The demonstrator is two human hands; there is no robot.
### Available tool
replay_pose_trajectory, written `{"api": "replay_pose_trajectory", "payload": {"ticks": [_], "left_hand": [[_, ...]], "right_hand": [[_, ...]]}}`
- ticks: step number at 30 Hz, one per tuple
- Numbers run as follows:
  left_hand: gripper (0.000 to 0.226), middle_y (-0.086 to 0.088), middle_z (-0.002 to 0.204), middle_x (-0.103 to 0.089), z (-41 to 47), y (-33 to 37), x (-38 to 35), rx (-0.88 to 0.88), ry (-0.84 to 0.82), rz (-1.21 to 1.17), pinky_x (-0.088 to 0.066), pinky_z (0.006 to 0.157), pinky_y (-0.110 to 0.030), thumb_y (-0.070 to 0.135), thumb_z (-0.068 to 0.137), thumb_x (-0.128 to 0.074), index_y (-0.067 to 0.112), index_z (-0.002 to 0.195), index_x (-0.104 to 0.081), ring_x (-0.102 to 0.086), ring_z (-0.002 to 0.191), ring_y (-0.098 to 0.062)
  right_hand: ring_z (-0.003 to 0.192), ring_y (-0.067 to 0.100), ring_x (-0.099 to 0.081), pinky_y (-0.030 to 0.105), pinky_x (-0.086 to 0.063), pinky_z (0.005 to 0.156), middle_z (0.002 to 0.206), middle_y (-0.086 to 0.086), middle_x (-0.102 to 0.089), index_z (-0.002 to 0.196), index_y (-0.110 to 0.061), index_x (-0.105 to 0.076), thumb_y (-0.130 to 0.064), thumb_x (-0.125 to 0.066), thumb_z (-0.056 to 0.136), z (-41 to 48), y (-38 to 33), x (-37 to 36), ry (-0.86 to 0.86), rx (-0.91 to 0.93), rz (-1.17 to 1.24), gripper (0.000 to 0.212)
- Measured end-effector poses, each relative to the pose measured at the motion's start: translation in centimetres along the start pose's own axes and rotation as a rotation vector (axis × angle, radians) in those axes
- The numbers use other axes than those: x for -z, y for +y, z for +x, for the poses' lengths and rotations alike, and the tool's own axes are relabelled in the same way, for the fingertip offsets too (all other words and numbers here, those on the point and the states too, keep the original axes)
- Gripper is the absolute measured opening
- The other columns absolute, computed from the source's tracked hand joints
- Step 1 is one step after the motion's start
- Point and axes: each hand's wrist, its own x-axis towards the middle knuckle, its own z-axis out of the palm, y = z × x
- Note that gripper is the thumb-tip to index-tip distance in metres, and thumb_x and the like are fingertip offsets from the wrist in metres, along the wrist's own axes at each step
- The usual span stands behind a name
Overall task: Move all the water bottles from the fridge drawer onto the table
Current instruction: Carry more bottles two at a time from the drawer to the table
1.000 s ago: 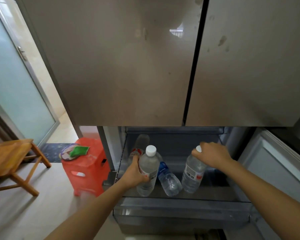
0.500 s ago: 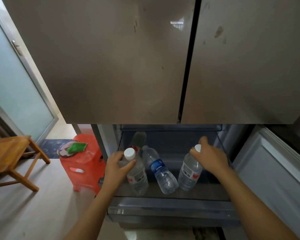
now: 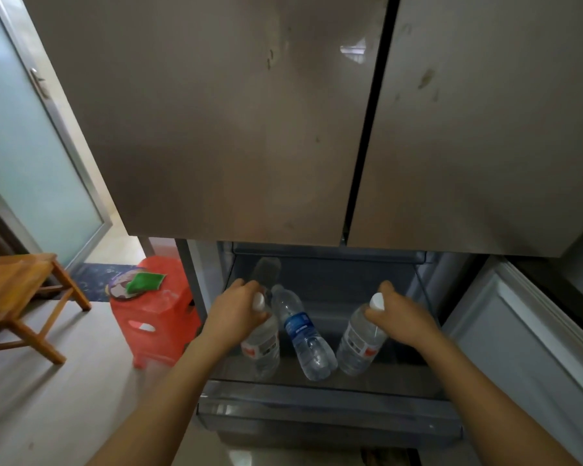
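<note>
Pulled-out fridge drawer, translucent grey plastic front, holds three clear ribbed plastic bottles. Left hand grips the neck of the left bottle, which has a white cap and a red-and-white label. Right hand is curled round the neck of the right bottle, same cap and label, leaning left. Blue-label bottle lies tilted between them, its base touching the right bottle. A dim bottle shape at the drawer's back is unclear. Smudged matte metal fridge doors overhang the drawer. Left of the fridge: a red plastic stool with a green cloth on top, a wooden stool, a frosted glass door.
</note>
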Motion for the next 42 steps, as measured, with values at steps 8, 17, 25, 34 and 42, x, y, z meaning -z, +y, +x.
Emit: {"api": "replay_pose_trajectory", "payload": {"ticks": [8,17,25,34,42], "left_hand": [[0.031,-0.006,0.111,-0.059,0.7,1.2,1.1,-0.021,-0.090,0.100,-0.043,0.081,-0.026,0.024,0.077,-0.070,0.013,0.104,-0.059,-0.057,0.099,-0.021],[0.030,-0.006,0.115,-0.060,1.6,4.1,4.4,-0.166,-0.051,0.059,-0.045,0.077,-0.029,0.021,0.077,-0.071,0.013,0.104,-0.061,-0.056,0.102,-0.022],[0.027,-0.003,0.102,-0.057,2.0,9.5,9.6,-0.348,-0.086,0.086,-0.047,0.078,-0.034,0.023,0.076,-0.072,0.015,0.098,-0.060,-0.054,0.094,-0.022],[0.027,0.002,0.097,-0.057,0.0,14.0,10.7,-0.475,-0.163,-0.153,-0.052,0.082,-0.036,0.020,0.074,-0.074,0.015,0.098,-0.062,-0.056,0.091,-0.017],[0.019,0.010,0.084,-0.055,-4.9,16.6,9.6,-0.471,-0.230,-0.336,-0.048,0.072,-0.028,0.013,0.074,-0.073,0.020,0.087,-0.060,-0.055,0.083,-0.013]], "right_hand": [[0.082,0.020,-0.050,0.029,-0.037,0.064,0.093,0.004,-0.051,0.092,-0.014,-0.039,-0.035,-0.060,0.083,-0.8,0.2,1.3,0.045,-0.059,0.139,0.031],[0.081,0.022,-0.058,0.026,-0.040,0.062,0.085,0.004,-0.058,0.085,-0.011,-0.056,-0.034,-0.069,0.072,-2.8,-0.7,5.4,0.290,-0.095,0.147,0.029],[0.073,0.023,-0.055,0.028,-0.039,0.059,0.077,0.006,-0.057,0.074,-0.011,-0.058,-0.026,-0.071,0.069,-7.6,-3.8,15.1,0.513,0.034,0.142,0.020],[0.064,0.023,-0.049,0.030,-0.039,0.058,0.068,0.010,-0.053,0.073,0.003,-0.063,-0.020,-0.071,0.067,-13.0,-2.2,17.3,0.647,-0.074,0.295,0.024],[0.071,0.023,-0.054,0.033,-0.044,0.064,0.079,0.010,-0.059,0.081,-0.003,-0.063,-0.020,-0.073,0.066,-19.7,1.5,15.6,0.606,-0.128,0.180,0.025]]}}
